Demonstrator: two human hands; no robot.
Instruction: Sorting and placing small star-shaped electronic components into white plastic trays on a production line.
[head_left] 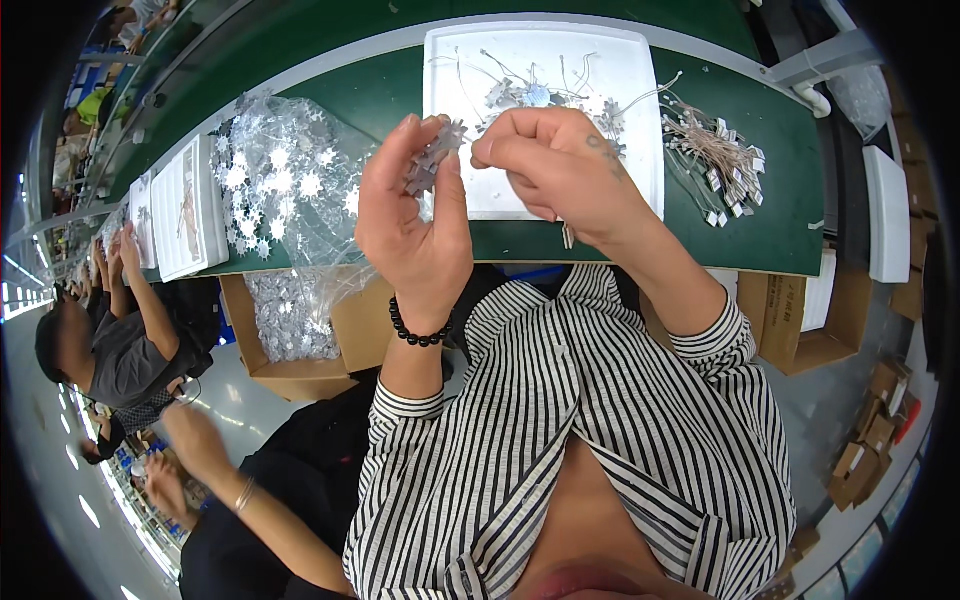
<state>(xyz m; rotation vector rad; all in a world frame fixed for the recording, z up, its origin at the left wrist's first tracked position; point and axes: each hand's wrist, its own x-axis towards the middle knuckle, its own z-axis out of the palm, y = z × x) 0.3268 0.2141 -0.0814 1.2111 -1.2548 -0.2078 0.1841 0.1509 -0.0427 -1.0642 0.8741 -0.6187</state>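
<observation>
My left hand (pixel 415 215) is raised over the front edge of the workbench, its thumb and fingers closed around several small silver star-shaped metal pieces (pixel 432 160). Close beside it, my right hand (pixel 565 165) makes a pinch with the fingers curled in. What sits at its fingertips is too small to see, but the pale connector end (pixel 568 236) of a thin wire pokes out below the palm. Behind both hands lies a white foam tray (pixel 640 80) with wired star pieces (pixel 535 95) in it, partly hidden by my right hand.
Clear plastic bags of silver stars (pixel 285 170) lie left on the green bench (pixel 400 85). A bundle of wires with white connectors (pixel 725 165) rests at right. Below the bench edge stand cardboard boxes (pixel 345 320). A co-worker's arm (pixel 275 520) reaches in at lower left.
</observation>
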